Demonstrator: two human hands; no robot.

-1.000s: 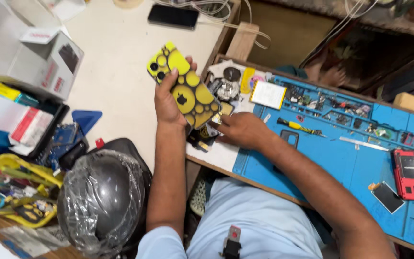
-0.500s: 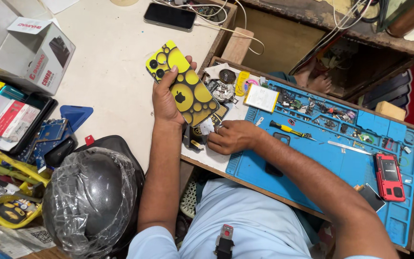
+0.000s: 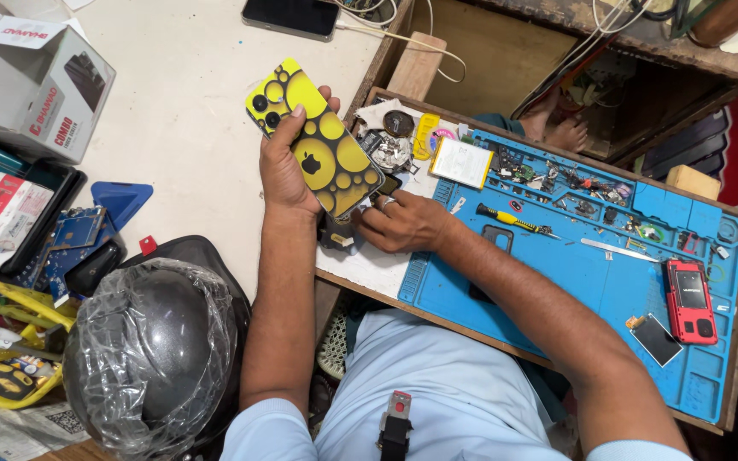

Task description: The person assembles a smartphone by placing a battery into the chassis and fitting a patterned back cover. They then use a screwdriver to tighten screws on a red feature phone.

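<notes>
left hand grips phone by its long edges, back up, above counter edge | right hand curled on small part, unclear what, beside blue mat | phone looks stiff, light, glossy, slippery, probably fragile; hold by edges

1. A white cardboard box with red marks sits at the upper left.
2. A dark phone screen lies at the top middle.
3. A small loose dark screen lies at the lower right, beside a red phone with its own small screen.
</notes>
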